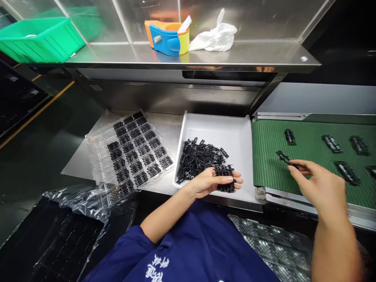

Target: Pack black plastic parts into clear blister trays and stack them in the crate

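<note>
My left hand (pixel 205 182) is closed around a bundle of black plastic parts (pixel 225 185), held over the front of a white tray (pixel 235 135). A heap of loose black parts (pixel 199 154) lies in that tray. Between the thumb and fingers of my right hand (pixel 319 184) is a single slim black plastic part (pixel 283 156), above the green conveyor belt (pixel 270 137). Several black parts, among them one at the front of the belt (pixel 346 172), rest apart from each other on it.
Left of the white tray, a clear blister tray (pixel 101 156) holds rows of black parts. Plastic-wrapped black trays (pixel 58 235) stand lower left. Above runs a metal shelf (pixel 117 55) with a green bin (pixel 44 39), a colourful holder (pixel 169 39) and a white cloth-like bundle (pixel 217 37).
</note>
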A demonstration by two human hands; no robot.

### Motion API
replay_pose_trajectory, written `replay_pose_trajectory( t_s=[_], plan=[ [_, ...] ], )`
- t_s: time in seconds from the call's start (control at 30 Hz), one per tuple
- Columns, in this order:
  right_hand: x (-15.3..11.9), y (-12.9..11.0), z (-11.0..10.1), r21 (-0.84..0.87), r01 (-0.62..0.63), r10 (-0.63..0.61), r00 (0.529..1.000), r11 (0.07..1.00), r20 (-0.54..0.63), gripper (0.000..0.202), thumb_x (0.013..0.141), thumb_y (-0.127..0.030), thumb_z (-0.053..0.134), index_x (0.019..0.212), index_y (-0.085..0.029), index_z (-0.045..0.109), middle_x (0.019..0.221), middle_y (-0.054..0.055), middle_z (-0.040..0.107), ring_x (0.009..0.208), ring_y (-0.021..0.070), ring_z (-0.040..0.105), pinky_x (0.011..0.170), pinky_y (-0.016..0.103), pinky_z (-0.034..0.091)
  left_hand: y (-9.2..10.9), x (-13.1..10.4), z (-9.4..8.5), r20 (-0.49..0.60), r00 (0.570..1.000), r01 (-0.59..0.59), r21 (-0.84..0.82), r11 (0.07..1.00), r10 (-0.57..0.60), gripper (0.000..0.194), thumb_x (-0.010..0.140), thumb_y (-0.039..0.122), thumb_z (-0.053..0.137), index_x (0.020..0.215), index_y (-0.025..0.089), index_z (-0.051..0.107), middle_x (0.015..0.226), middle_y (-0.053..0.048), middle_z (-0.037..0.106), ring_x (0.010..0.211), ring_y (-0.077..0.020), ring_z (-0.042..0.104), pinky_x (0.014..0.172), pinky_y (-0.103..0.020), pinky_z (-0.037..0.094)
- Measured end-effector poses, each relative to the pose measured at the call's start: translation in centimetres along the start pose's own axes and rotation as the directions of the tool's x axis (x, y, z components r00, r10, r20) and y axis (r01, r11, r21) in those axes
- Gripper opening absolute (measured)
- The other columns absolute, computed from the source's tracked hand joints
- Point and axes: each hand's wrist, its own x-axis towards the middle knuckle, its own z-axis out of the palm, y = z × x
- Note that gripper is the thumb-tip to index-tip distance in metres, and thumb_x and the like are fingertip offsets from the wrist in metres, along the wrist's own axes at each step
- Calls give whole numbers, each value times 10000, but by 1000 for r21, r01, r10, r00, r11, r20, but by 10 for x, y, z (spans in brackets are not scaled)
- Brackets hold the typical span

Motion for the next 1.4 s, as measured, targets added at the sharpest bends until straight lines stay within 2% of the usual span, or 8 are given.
replay_pose_trajectory(
  t_s=[0.2, 0.43, 0.67, 0.97, 1.07, 1.17, 1.3, 1.4],
  plan=[
    [-57, -105, -6, 485, 213, -479, 700, 848, 530, 360, 880, -590, 576, 908, -273, 747, 1027, 52, 753, 951, 269, 704, 734, 338, 581, 20, -32, -41, 48, 989, 136, 113, 984, -142, 472, 594, 347, 916, 986, 142, 749, 972, -75, 761, 954, -207, 709, 1036, -429, 480],
    [-90, -167, 49, 426, 211, -338, 908, 880, 249, 401, 883, -612, 612, 1038, -258, 719, 907, 37, 763, 814, 234, 734, 674, 324, 589, 16, -64, -69, -9, 984, 179, 36, 983, -179, 474, 605, 329, 901, 1022, 160, 751, 1002, -60, 755, 897, -175, 703, 1001, -387, 497],
    [-112, -182, 62, 338, 564, -640, 747, 754, 180, 656, 901, -602, 605, 1460, -287, 468, 1382, 83, 619, 1252, 286, 605, 1003, 424, 542, 26, -83, -86, 6, 985, 170, -15, 985, -170, 381, 739, 315, 805, 1083, 170, 728, 1047, -97, 750, 951, -199, 717, 885, -347, 561],
    [-121, -184, 71, 160, 596, -613, 785, 787, 92, 600, 924, -582, 570, 1403, -235, 470, 1281, 144, 638, 1197, 334, 613, 967, 494, 517, 36, -74, -84, 21, 965, 258, 73, 963, -260, 507, 686, 281, 857, 1147, 131, 707, 1132, -138, 731, 957, -211, 715, 917, -367, 535],
    [-96, -163, 67, 273, 545, -601, 772, 793, 207, 588, 882, -580, 634, 1359, -254, 526, 1310, 110, 636, 1212, 314, 606, 984, 463, 512, 29, -59, -77, -8, 968, 252, 31, 967, -252, 496, 614, 289, 904, 1052, 133, 732, 1047, -113, 750, 885, -207, 717, 919, -386, 536],
    [-32, -120, 57, 250, 253, -315, 916, 935, 250, 470, 848, -582, 638, 1184, -253, 655, 1161, 86, 704, 1012, 274, 674, 901, 425, 526, 23, -43, -65, -23, 977, 213, 2, 977, -213, 448, 594, 320, 913, 975, 151, 750, 1001, -77, 758, 865, -194, 719, 935, -368, 534],
    [70, -56, 39, 37, -125, 129, 979, 991, -155, 418, 872, -465, 583, 1114, -131, 652, 1256, 269, 605, 1209, 385, 543, 1021, 584, 362, 20, -28, -45, -28, 991, 127, -56, 990, -129, 427, 602, 313, 905, 971, 156, 756, 1005, -76, 765, 890, -203, 730, 965, -378, 532],
    [107, -33, 28, 70, -146, 154, 982, 987, -114, 315, 856, -445, 610, 956, -150, 661, 1097, 237, 663, 1207, 398, 561, 1016, 589, 364, 20, -17, -33, -70, 996, 47, -100, 994, -54, 451, 597, 307, 912, 980, 130, 754, 1000, -91, 767, 873, -198, 733, 952, -371, 538]
  ],
)
